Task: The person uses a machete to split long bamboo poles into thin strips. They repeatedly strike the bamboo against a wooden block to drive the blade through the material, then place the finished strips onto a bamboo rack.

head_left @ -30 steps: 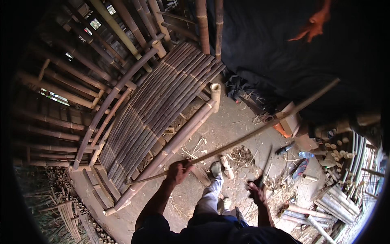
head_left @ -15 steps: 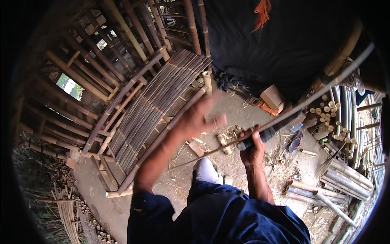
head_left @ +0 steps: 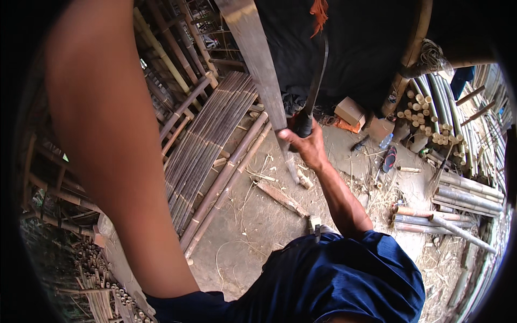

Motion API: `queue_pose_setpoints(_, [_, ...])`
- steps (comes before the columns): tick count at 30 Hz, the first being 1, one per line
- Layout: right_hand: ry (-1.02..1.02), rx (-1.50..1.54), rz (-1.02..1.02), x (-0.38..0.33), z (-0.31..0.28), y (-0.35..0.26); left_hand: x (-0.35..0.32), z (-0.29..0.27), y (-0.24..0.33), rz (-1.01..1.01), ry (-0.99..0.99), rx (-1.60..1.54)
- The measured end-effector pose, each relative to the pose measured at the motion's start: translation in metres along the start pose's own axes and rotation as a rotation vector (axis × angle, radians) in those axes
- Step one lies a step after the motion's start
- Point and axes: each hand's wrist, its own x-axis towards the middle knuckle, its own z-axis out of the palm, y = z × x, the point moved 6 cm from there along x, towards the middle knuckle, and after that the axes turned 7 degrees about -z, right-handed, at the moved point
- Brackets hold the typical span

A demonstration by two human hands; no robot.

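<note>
Workshop floor, bamboo bench left, head view | Bamboo strip: immediately left of right hand, long axis from upper edge down and slightly rightward | Right hand: nearer; grasps knife, thumb against strip | Left forearm: extends past upper edge; left hand unseen, grasp cannot be told.

Wide fisheye view from the left camera on the person's head, upright, facing down and forward, left arm very near the lens, right hand farther off near mid-frame, ground beyond, straight edges bending toward the rim
</note>
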Motion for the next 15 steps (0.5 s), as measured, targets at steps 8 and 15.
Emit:
queue_pose_setpoints(8, [0.129, -0.298, 0.260, -0.122, -0.049, -0.015, -0.063, -0.037, 0.013, -0.034, 0.176, -0.234])
queue_pose_setpoints(15, [0.247, -0.089, 0.300, -0.187, -0.081, -0.004, -0.271, 0.022, 0.047, 0.017, -0.021, -0.563])
